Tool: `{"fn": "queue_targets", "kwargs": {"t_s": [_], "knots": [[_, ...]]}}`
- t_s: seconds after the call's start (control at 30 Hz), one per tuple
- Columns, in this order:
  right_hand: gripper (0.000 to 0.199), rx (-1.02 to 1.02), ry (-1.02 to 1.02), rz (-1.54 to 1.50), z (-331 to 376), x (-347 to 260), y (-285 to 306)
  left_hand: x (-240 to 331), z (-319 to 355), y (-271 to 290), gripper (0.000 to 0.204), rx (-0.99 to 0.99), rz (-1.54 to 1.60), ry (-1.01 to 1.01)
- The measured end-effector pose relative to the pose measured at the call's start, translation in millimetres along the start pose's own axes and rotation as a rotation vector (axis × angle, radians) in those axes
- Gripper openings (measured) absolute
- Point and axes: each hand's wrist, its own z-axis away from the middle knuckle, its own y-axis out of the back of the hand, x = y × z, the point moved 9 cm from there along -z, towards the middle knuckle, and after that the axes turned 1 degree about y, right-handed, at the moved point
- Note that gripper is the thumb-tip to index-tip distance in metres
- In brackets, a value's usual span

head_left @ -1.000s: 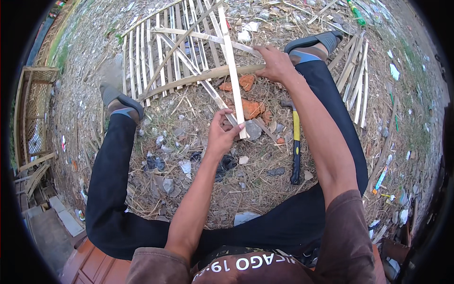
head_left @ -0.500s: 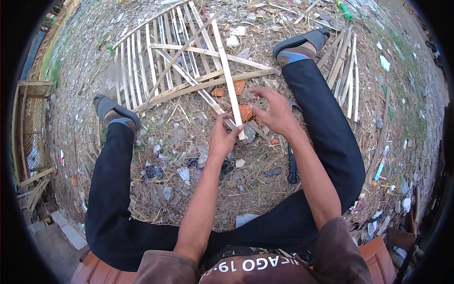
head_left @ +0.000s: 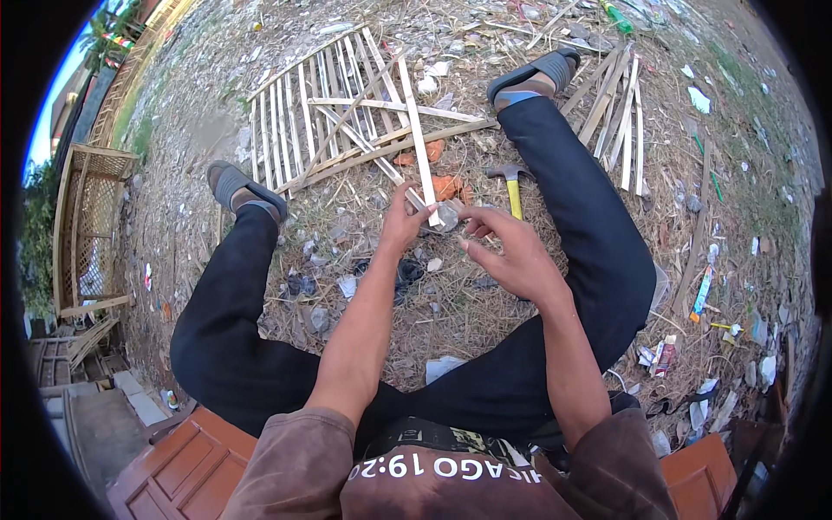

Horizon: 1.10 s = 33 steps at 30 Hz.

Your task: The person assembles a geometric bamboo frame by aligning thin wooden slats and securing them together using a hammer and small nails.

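My left hand point(head_left: 403, 222) is closed on the near ends of two crossing wooden slats, its thumb on top of the pale upper slat point(head_left: 417, 139). The other slat point(head_left: 379, 159) slants underneath toward a fan-shaped slatted wooden panel point(head_left: 286, 130) lying on the ground. Just right of the slat ends is my right hand point(head_left: 518, 258), fingers bent, with a gap between thumb and forefinger. Nothing shows in that gap; the palm side is partly hidden. Beyond the right hand lies a claw hammer point(head_left: 515, 196) with a yellow handle, partly covered by the hand.
Orange brick pieces point(head_left: 449, 187) and a grey stone point(head_left: 446, 218) lie by the slat ends. Loose slats point(head_left: 617, 121) are piled beyond my right leg point(head_left: 589, 191). My left leg point(head_left: 230, 286) is bent outward. Litter and dry straw cover the ground; a lattice wooden frame point(head_left: 91, 230) stands far left.
The view has shifted. My right hand has drawn back toward me, its fingers more bent, uncovering the hammer's head and handle. My left hand keeps its hold on the slats.
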Motion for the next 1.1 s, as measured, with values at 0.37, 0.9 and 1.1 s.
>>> {"fn": "queue_targets", "kwargs": {"t_s": [0.37, 0.9, 1.1], "knots": [[0.036, 0.236, -0.168, -0.210, 63, 50, 21, -1, -2, -14, 0.046, -0.160, -0.255, -0.034], [0.040, 0.126, -0.225, 0.011, 48, 18, 4, 0, -5, -16, 0.047, -0.215, -0.185, -0.089], [0.042, 0.125, -0.146, 0.034, 42, 2, -1, 2, -3, -15, 0.046, -0.253, -0.125, -0.019]]}}
